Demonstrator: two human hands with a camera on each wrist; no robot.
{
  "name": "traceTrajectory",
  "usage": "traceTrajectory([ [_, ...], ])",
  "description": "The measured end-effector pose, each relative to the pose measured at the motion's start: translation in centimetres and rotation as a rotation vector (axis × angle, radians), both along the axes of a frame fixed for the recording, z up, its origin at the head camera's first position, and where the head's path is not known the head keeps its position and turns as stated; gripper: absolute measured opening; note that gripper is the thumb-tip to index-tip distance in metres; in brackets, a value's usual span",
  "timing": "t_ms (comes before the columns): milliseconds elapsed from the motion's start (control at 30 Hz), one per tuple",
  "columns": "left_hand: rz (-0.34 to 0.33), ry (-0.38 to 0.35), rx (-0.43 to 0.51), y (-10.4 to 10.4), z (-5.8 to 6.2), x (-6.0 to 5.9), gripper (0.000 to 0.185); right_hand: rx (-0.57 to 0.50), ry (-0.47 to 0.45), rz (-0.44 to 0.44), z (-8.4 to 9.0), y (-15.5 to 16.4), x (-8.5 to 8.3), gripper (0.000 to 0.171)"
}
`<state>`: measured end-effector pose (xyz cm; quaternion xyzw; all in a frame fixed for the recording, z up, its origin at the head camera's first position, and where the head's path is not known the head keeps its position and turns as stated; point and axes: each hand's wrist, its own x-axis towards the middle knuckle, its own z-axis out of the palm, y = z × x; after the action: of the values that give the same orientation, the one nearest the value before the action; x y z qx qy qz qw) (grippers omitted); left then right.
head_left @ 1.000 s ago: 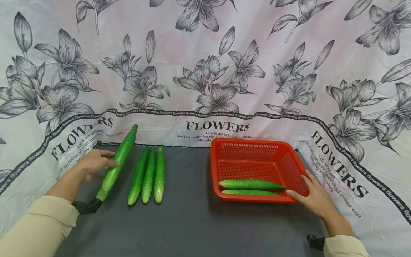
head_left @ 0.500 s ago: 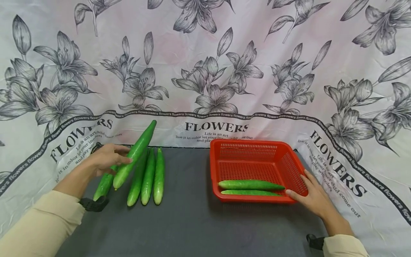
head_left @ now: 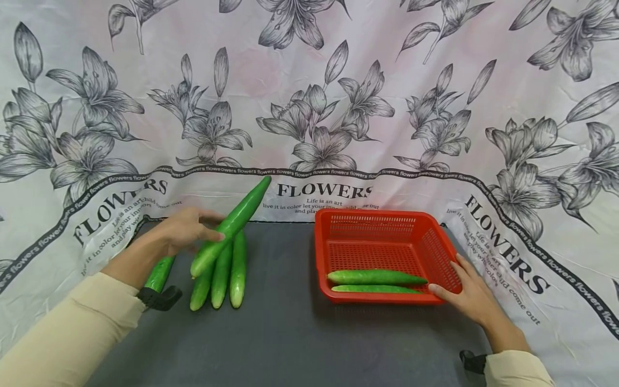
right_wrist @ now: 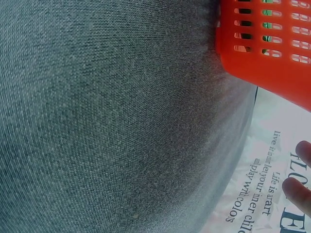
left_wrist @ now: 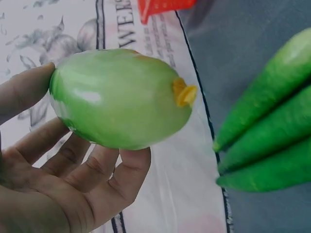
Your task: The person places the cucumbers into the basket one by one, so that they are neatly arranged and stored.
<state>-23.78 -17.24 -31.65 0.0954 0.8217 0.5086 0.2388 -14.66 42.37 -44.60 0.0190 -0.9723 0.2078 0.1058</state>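
Left hand (head_left: 186, 231): grip holding tilted cucumber (head_left: 235, 221) above 3 others (head_left: 220, 279). Right hand (head_left: 466, 294): grip wide, touching red basket (head_left: 368, 298), right side.

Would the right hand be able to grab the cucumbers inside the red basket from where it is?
Probably yes: the right hand is at the red basket's right side, close to the ends of the two cucumbers, and nothing covers the open top.

a white cloth (head_left: 290, 75) fills the upper part of the head view, printed with grey lilies (head_left: 324, 148) and a faint pink patch (head_left: 256, 75) in the upper middle. below runs a black band (head_left: 309, 173), then large lettering (head_left: 325, 191) at centre, left and right. a dark grey table (head_left: 290, 344) spans the lower middle.
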Motion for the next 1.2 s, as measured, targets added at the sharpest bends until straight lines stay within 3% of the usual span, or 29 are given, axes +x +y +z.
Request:
traceTrajectory([
  [433, -0.071, 0.004, -0.029, 4.8, 2.2, -0.6, 0.06, 0.001, 0.033, 0.01, -0.1, 0.1, -0.1, 0.08],
  [767, -0.136, 0.083, -0.048, 8.7, 2.8, -1.3, 0.054, 0.003, 0.027, -0.004, 0.0, 0.0, 0.0, 0.08],
  [1200, -0.145, 0.052, 0.002, 14.5, 3.6, -2.0, 0.051, 0.008, 0.045, 0.01, -0.3, 0.2, -0.1, 0.08],
])
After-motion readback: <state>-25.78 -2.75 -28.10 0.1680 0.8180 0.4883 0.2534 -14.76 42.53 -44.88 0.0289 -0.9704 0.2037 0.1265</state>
